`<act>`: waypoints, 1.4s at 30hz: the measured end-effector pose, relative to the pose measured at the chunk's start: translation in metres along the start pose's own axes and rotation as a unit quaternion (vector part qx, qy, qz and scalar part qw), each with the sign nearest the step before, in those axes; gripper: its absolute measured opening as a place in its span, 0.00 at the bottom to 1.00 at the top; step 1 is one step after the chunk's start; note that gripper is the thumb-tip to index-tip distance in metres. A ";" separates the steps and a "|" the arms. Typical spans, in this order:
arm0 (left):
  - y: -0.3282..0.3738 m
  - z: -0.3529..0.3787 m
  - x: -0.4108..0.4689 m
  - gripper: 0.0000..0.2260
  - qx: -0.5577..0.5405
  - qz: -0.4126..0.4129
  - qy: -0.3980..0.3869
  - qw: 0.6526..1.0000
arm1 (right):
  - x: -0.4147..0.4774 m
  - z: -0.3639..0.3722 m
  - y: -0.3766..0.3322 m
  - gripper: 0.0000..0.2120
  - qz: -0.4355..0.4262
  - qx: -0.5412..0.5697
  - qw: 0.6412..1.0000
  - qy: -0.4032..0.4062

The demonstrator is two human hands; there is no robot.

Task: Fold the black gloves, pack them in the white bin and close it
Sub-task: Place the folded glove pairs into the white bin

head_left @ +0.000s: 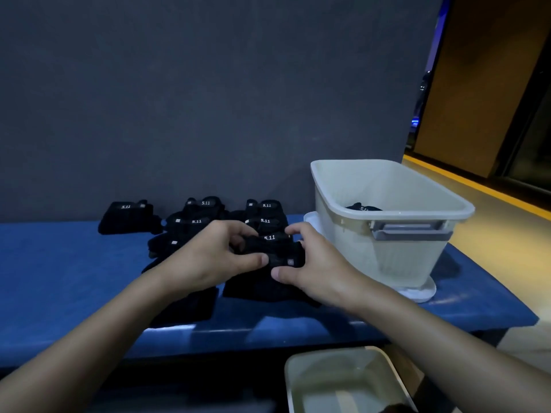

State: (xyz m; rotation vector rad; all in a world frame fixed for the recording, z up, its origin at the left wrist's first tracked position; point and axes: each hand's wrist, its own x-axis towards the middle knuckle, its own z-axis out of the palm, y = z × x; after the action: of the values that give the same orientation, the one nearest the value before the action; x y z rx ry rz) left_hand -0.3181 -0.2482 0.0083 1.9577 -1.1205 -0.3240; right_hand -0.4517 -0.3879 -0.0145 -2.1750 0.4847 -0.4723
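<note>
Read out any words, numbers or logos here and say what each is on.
"5.11": white, on the held glove and five other gloves.
Square patch on the held glove: too small to read.
White marks on the packed glove in the bin: cut off, unreadable.

White "5.11" printed on the strap of the far-left glove (pixel 126 219), set apart from the others on the blue surface (pixel 59 263). Same "5.11" on the back-middle glove (pixel 205 204) and on the second middle glove (pixel 193 223) just in front of it. Again "5.11" down the right column: on the back-right glove (pixel 266 206), the middle-right glove (pixel 265 222) and the front glove (pixel 268 244). Small square patch (pixel 289 262) on the front glove's strap, too small to read. Pale marks on the binned glove (pixel 363 208) inside the white bin (pixel 328 189), not legible. Tiny light tags (pixel 178 220) on some straps likewise unreadable.
</note>
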 end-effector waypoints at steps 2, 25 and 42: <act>0.009 -0.008 0.000 0.06 -0.076 0.006 -0.002 0.997 | 0.002 -0.008 -0.011 0.29 -0.022 0.015 1.000 0.013; 0.028 -0.039 0.004 0.10 -0.348 0.013 0.075 0.934 | 0.038 -0.033 -0.072 0.26 -0.080 0.070 0.994 0.027; 0.072 -0.026 0.048 0.07 -0.319 0.099 0.127 0.934 | 0.051 -0.088 -0.084 0.08 -0.087 0.136 0.987 0.007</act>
State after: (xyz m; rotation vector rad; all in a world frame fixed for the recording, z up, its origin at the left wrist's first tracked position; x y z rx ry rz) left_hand -0.3189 -0.2913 0.0879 1.2602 -0.8870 -0.2721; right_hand -0.4359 -0.4221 0.1123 -1.9590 0.2229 -0.6124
